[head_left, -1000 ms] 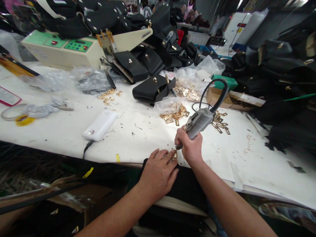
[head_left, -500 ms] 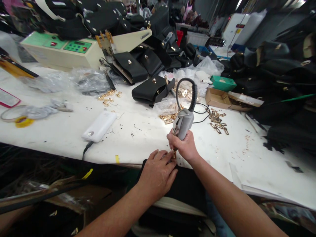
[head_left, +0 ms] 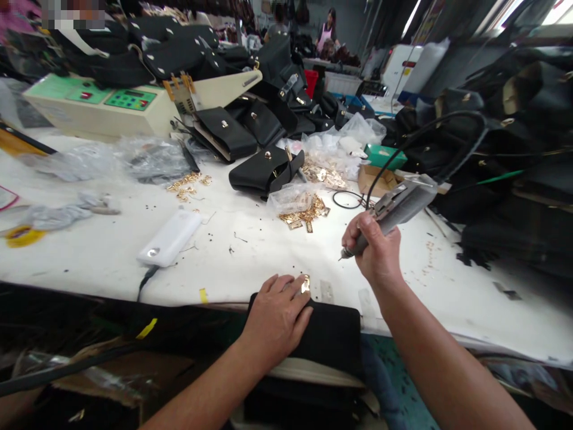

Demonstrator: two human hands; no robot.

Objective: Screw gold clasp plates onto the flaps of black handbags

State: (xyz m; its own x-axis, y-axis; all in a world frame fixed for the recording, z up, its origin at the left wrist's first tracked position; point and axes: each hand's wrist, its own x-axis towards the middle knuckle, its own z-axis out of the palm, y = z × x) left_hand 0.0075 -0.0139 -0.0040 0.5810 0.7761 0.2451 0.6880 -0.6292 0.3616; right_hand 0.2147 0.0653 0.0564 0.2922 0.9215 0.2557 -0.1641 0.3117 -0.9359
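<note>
right hand (head_left: pixel 375 248) wrapped round the electric screwdriver (head_left: pixel 394 214), its tip clear of the gold plate (head_left: pixel 305 283); left hand (head_left: pixel 278 310) flat, fingers slightly spread, on the black bag (head_left: pixel 333 334) at the table's (head_left: pixel 250 257) near edge, plate at its fingertips, probably touching.

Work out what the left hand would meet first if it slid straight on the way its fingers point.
A gold plate is right at the fingertips of the left hand. Past it, across the table, the gold pile looks first in line, though depth is unclear.
</note>
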